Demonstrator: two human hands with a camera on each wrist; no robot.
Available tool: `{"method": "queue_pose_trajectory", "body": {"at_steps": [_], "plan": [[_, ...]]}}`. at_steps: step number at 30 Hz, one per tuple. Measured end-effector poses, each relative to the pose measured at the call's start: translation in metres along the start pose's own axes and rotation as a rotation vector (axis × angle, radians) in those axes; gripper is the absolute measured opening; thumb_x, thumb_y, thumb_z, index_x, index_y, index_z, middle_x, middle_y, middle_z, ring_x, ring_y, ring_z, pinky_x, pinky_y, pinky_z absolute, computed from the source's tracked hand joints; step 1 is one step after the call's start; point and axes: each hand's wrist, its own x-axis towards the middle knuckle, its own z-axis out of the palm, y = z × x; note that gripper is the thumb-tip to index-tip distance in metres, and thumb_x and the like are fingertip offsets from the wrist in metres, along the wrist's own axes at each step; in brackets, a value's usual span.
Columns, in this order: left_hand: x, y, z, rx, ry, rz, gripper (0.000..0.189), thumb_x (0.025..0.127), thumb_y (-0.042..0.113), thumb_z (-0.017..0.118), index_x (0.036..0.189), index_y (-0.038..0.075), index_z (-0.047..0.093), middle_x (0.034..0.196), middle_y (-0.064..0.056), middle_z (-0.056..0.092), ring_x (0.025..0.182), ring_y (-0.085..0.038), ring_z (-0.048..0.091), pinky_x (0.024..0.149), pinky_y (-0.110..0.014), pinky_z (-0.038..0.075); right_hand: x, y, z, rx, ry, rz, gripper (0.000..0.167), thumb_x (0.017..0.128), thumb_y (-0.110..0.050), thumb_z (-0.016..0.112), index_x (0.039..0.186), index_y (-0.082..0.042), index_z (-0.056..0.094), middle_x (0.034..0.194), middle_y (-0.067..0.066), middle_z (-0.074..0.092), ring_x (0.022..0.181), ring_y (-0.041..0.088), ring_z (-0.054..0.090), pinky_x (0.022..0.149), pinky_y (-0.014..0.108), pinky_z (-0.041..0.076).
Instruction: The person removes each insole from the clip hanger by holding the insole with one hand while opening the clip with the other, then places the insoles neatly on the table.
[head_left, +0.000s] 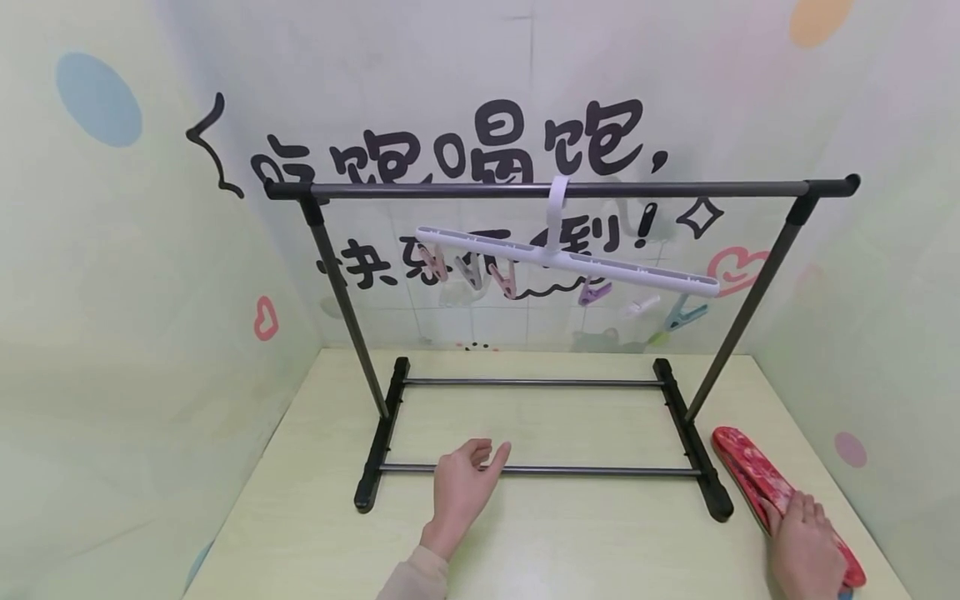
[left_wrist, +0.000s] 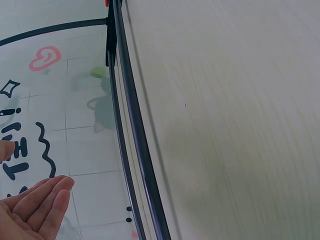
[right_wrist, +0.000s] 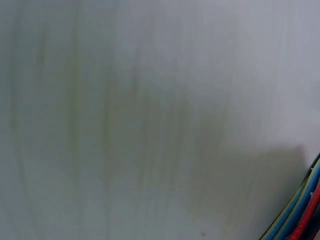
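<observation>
On the right of the table my right hand (head_left: 808, 546) grips a long stack with rounded ends, red and floral-patterned on top (head_left: 761, 471), thumb at its left side and fingers over the top. Layered yellow, blue and red edges of the stack (right_wrist: 300, 212) show at the corner of the right wrist view. My left hand (head_left: 463, 492) is held with loosely bent fingers near the front bar of a black rack (head_left: 555, 471), holding nothing. From the rack's top rail hangs a tilted white hanger (head_left: 626, 271), carrying several clothespins, among them a purple one (head_left: 594, 292) and a blue one (head_left: 684, 313).
The rack's black feet (head_left: 378, 467) stand on the pale wooden table (head_left: 307, 517). A printed cloth backdrop (head_left: 525, 75) with large characters rises behind and along both sides. The stack lies just right of the rack's right foot (head_left: 701, 467).
</observation>
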Motion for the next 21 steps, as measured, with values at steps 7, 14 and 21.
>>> {"method": "queue_pose_trajectory", "body": {"at_steps": [7,14,21], "plan": [[-0.001,-0.001,-0.001,0.002,0.003,-0.001,0.052,0.090,0.055,0.064,0.106,0.006,0.074,0.096,-0.011,0.077,0.088,-0.022,0.075,0.077,-0.036,0.059,-0.001,-0.003,0.001,-0.054,-0.044,0.005,0.066,0.106,-0.037,0.040,0.139,0.020,0.033,0.142,0.042,0.031,0.134,0.056,0.034,0.108,0.061,0.032],[-0.002,-0.002,-0.001,0.003,0.006,0.012,0.052,0.091,0.054,0.064,0.105,0.005,0.074,0.097,-0.011,0.077,0.086,-0.022,0.075,0.075,-0.034,0.059,-0.002,-0.008,0.005,-0.080,-0.070,0.036,0.071,0.106,-0.040,0.039,0.141,0.020,0.029,0.144,0.042,0.030,0.136,0.055,0.031,0.111,0.060,0.029],[-0.001,-0.007,-0.002,0.057,0.036,0.012,0.052,0.090,0.052,0.066,0.107,0.003,0.073,0.098,-0.013,0.077,0.083,-0.026,0.076,0.074,-0.038,0.059,-0.002,-0.018,0.006,0.024,-0.023,-0.016,0.076,0.106,-0.044,0.036,0.142,0.021,0.025,0.145,0.043,0.027,0.138,0.056,0.027,0.115,0.059,0.022]]}}
